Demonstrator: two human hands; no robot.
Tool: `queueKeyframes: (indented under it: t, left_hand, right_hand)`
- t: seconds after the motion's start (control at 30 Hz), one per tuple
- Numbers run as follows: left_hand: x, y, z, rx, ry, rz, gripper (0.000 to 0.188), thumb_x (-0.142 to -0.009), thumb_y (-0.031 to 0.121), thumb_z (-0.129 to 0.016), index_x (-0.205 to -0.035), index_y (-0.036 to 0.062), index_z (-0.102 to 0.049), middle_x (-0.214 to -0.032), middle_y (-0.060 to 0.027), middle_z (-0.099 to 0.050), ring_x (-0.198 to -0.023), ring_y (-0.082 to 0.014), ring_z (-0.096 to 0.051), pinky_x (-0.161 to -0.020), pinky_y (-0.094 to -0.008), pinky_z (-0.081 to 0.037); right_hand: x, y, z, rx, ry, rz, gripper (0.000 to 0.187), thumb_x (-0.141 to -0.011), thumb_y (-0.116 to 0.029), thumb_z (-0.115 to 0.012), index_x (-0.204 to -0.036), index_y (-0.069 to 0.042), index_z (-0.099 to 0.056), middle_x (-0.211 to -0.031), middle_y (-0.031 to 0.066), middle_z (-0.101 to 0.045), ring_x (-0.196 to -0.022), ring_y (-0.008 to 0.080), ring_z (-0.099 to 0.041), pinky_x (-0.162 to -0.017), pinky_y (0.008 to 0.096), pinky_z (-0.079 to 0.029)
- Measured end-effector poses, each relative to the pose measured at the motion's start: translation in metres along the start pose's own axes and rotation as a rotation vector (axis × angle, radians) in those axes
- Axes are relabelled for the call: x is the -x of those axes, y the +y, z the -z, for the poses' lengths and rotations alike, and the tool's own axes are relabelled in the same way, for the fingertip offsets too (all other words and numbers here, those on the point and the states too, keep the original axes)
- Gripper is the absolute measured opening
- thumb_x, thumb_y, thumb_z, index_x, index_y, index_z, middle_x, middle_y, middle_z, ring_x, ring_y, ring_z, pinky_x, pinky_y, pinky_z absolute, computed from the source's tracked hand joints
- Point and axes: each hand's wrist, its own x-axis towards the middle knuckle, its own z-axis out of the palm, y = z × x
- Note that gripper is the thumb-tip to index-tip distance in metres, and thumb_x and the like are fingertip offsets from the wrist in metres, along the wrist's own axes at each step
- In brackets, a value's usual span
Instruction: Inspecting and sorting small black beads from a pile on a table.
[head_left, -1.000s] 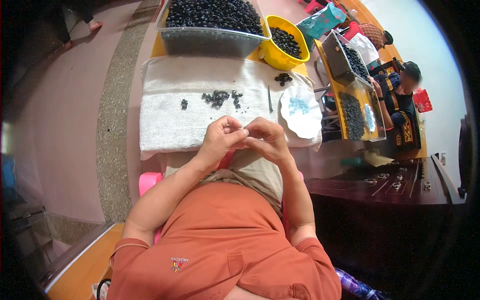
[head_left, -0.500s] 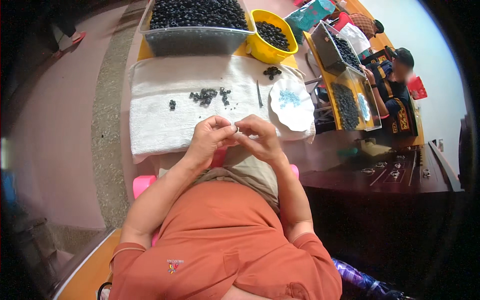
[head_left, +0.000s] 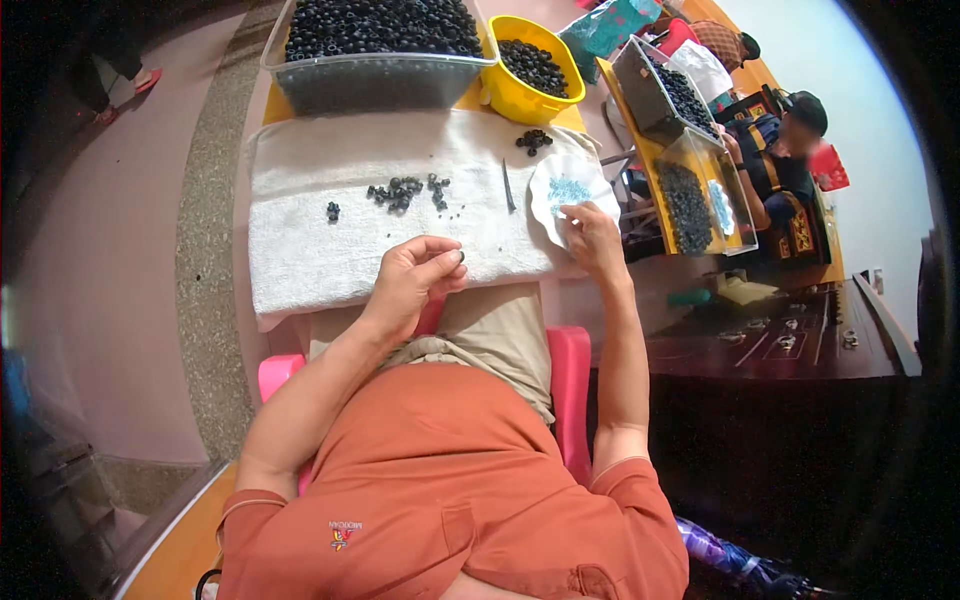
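My left hand (head_left: 419,280) is over the near edge of the white towel, thumb and forefinger pinching a small black ring-like piece (head_left: 460,256). Off to the right, my right hand (head_left: 593,238) reaches into a white scalloped plate (head_left: 545,212), its fingertips at a pile of small light-blue pieces (head_left: 568,190). Those fingertips are bent together; whether they hold a piece is hidden. Black ring-like parts (head_left: 397,194) lie loose on the white towel (head_left: 300,250), with a small group (head_left: 333,211) to their left and another cluster (head_left: 534,142) near the bowl. Slim dark tweezers (head_left: 508,187) rest left of the plate.
At the back stand a clear bin (head_left: 375,80) and a yellow bowl (head_left: 535,75), both full of black parts. A co-worker (head_left: 775,160) sits at a side table with more bins (head_left: 690,200). Pink chair arms (head_left: 568,400) flank me. Someone's legs (head_left: 115,75) show far left.
My right hand has left my left hand and moved right to the plate of light-blue pieces. My left hand stays in place with the black piece. The view has shifted slightly.
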Motion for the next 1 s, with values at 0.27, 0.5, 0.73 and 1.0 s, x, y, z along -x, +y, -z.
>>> queueKeyframes:
  t: [0.27,0.5,0.73,1.0]
  left_hand:
    - [0.002,0.001,-0.003,0.002,-0.002,-0.001,0.015,-0.093,0.009,-0.064,-0.104,0.0000,-0.063,-0.088,-0.0058,-0.066,-0.080,-0.0128,-0.065,-0.076,-0.0280,-0.058]
    - [0.004,0.001,-0.004,0.023,0.008,0.018,0.015,-0.092,0.007,-0.065,-0.103,-0.0010,-0.063,-0.087,-0.0063,-0.066,-0.078,-0.0124,-0.065,-0.076,-0.0269,-0.057]
    - [0.004,0.002,-0.005,0.036,0.014,0.027,0.014,-0.091,0.007,-0.066,-0.103,-0.0007,-0.063,-0.087,-0.0065,-0.066,-0.078,-0.0126,-0.065,-0.074,-0.0269,-0.058]
    - [0.004,0.002,-0.005,0.023,0.026,0.028,0.014,-0.091,0.007,-0.066,-0.103,-0.0005,-0.063,-0.086,-0.0060,-0.066,-0.078,-0.0124,-0.065,-0.074,-0.0269,-0.058]
  right_hand:
    - [-0.006,0.007,-0.009,-0.008,0.029,0.042,0.015,-0.082,-0.008,-0.065,-0.093,-0.001,-0.072,-0.092,0.0168,-0.068,-0.085,0.0340,-0.067,-0.076,0.0369,-0.052]
    - [-0.010,0.002,-0.007,-0.015,0.012,0.027,0.013,-0.081,-0.009,-0.067,-0.089,0.000,-0.072,-0.090,0.0167,-0.069,-0.085,0.0347,-0.067,-0.077,0.0376,-0.052]
    - [-0.016,0.012,-0.007,-0.002,-0.019,0.083,0.013,-0.079,-0.009,-0.069,-0.089,-0.001,-0.073,-0.086,0.0156,-0.070,-0.073,0.0288,-0.068,-0.068,0.0342,-0.053]
    - [-0.020,0.006,-0.007,-0.090,-0.027,0.080,0.013,-0.078,-0.009,-0.069,-0.089,-0.001,-0.073,-0.085,0.0158,-0.071,-0.070,0.0251,-0.069,-0.066,0.0323,-0.053]
